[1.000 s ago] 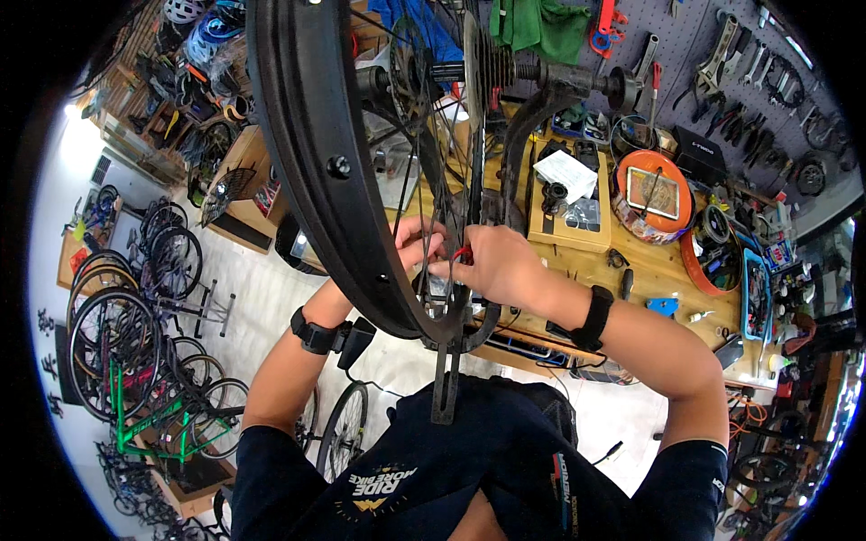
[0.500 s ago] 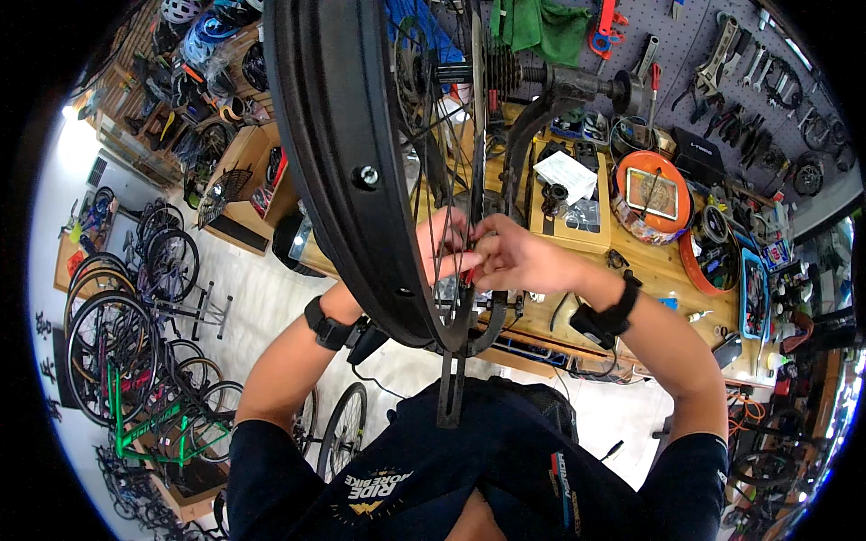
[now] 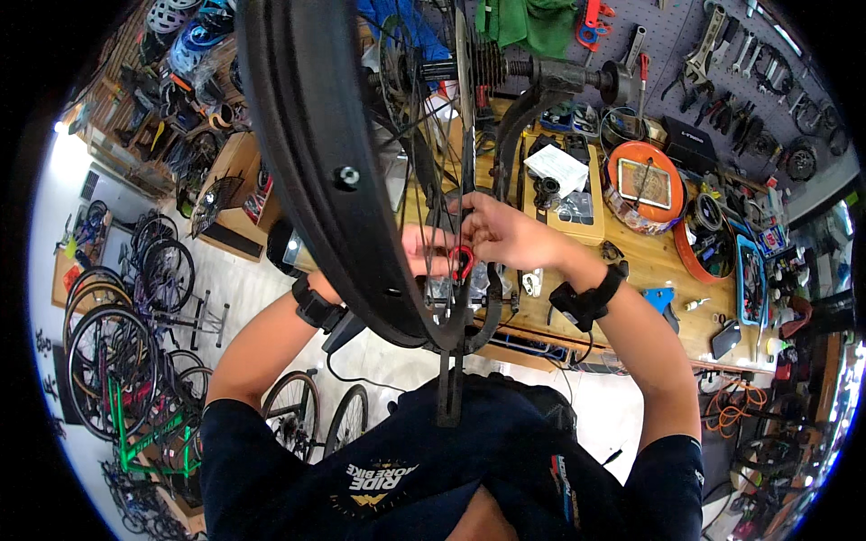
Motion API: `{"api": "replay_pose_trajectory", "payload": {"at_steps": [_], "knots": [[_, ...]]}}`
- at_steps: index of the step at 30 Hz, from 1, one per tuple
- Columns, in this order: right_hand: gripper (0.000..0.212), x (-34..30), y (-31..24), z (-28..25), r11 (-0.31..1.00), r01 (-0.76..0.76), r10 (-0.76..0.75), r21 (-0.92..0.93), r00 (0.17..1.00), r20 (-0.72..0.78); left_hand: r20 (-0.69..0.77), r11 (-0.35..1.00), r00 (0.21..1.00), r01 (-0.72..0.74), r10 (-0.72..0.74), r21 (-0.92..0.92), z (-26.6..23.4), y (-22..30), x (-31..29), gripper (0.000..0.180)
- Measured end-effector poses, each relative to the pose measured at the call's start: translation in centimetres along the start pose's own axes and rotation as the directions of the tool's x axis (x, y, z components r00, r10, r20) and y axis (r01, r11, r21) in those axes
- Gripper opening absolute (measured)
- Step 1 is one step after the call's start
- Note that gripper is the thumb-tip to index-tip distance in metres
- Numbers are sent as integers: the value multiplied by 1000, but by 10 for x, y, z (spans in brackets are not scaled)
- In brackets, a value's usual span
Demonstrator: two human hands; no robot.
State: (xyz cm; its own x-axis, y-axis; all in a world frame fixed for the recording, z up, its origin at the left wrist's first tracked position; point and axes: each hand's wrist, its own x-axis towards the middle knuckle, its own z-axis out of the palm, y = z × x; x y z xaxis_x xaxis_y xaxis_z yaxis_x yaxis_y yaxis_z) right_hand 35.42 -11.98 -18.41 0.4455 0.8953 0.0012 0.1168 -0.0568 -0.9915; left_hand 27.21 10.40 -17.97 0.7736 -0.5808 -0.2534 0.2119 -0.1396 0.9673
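A bicycle wheel with a wide black rim (image 3: 311, 171) stands upright in a truing stand (image 3: 516, 135), close in front of me. My left hand (image 3: 426, 252), partly hidden behind the rim and spokes, has its fingers closed at a red spoke wrench (image 3: 464, 262) low among the spokes. Just right of it, my right hand (image 3: 505, 231) is bent in a pinch beside the spokes (image 3: 439, 162). Whatever lies between its fingertips is too small to make out. The cassette (image 3: 490, 65) sits on the hub at the top.
On the wooden workbench (image 3: 636, 302) lie an orange round tray (image 3: 646, 162), a cardboard box with small parts (image 3: 586, 225) and a blue-handled tool (image 3: 661, 302). Tools hang on the pegboard (image 3: 663, 45) behind. Several bicycles (image 3: 113, 347) stand at the left.
My right hand has risen slightly and drawn apart from the left. More of the red spoke wrench shows now. The whole view has shifted a little.
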Motion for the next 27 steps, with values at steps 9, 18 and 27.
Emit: {"api": "replay_pose_trajectory", "payload": {"at_steps": [9,18,27], "knots": [[31,-80,-20,-28,991,-116,64,-74,864,-500,353,952,887,-247,297,-180,-27,-17,28,32],[24,-140,-7,-28,914,-377,242,-153,805,-541,-73,772,891,-345,448,534,17,14,15,18],[22,-130,-29,4,862,-317,81,-396,857,-509,-107,570,975,-25,197,821,14,8,20,55]]}}
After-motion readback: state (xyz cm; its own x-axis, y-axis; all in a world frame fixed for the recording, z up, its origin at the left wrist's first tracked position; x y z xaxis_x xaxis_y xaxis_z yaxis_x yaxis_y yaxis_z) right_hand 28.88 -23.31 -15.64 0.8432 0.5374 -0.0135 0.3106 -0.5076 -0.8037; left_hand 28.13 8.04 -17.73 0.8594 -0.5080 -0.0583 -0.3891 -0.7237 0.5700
